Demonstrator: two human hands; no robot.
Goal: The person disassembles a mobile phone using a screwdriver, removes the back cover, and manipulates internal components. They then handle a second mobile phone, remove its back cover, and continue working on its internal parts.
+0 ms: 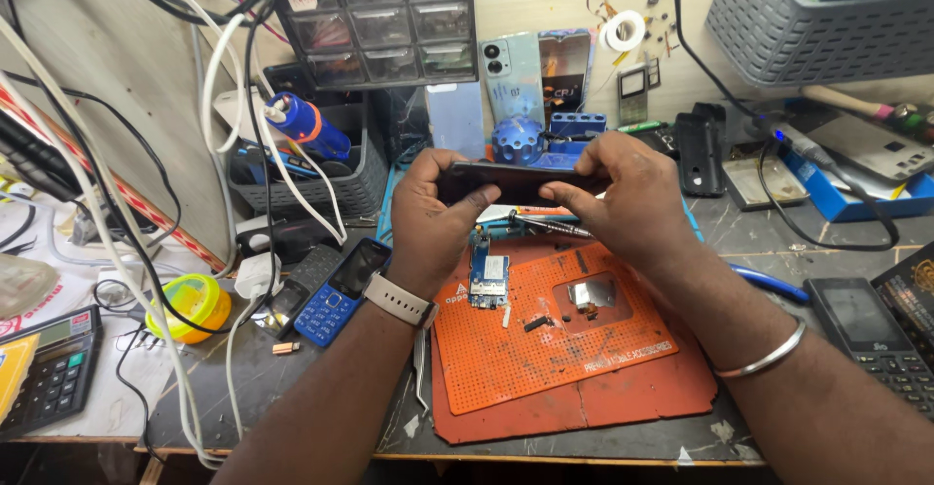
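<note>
Here we gripped the dark phone (516, 181) edge-on with both hands, left hand (433, 215) and right hand (623, 198) fingers closed around its ends; even pressure above the orange mat (545, 349) seemed best.

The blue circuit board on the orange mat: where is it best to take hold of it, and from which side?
Grip the blue circuit board by its two long edges, coming from above. It lies flat, narrow and upright in view, free on the orange mat, just below the left hand.

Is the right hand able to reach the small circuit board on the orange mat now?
Probably not at once: the right hand and left hand both hold the dark phone above the circuit board.
</note>
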